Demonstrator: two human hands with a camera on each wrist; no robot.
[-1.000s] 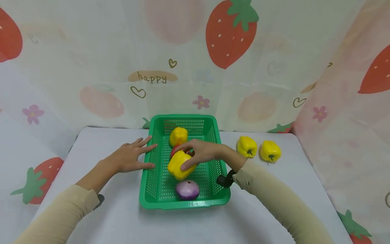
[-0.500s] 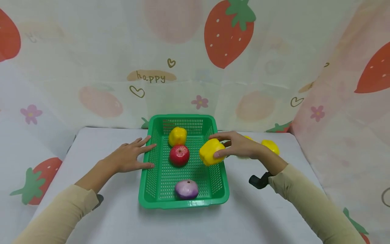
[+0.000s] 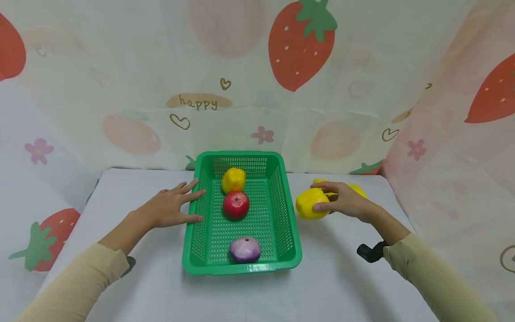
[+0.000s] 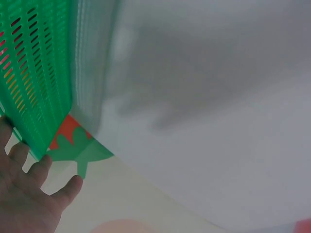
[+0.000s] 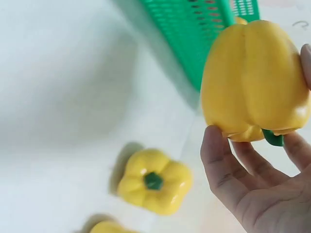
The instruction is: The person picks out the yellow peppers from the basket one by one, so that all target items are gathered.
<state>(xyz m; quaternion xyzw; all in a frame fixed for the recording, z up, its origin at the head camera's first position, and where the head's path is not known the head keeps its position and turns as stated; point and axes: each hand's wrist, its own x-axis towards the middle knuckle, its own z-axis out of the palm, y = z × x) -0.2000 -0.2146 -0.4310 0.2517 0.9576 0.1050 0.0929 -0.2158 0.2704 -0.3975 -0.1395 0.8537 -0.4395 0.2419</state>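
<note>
My right hand [image 3: 348, 201] grips a yellow bell pepper [image 3: 311, 204] just off the right side of the green basket [image 3: 295, 241]. In the right wrist view that bell pepper [image 5: 252, 80] hangs above the table, its green stem toward the palm. My left hand [image 3: 170, 208] has its fingers spread, with the fingertips on the basket's left rim; the left wrist view shows the hand [image 4: 31, 194] beside the slotted wall. Inside the basket are a yellow bell pepper [image 3: 234, 180], a red pomegranate-like fruit [image 3: 236, 205] and a purple onion [image 3: 245, 249].
Two more yellow bell peppers lie on the white table [image 3: 249, 299], partly hidden behind my right hand in the head view. One bell pepper [image 5: 154, 181] shows whole in the right wrist view. A patterned cloth [image 3: 241, 116] hangs behind the table.
My right hand has lifted the yellow bell pepper from over the basket and carried it right, past the basket's rim. The red fruit has come into full view. The left hand stays put.
</note>
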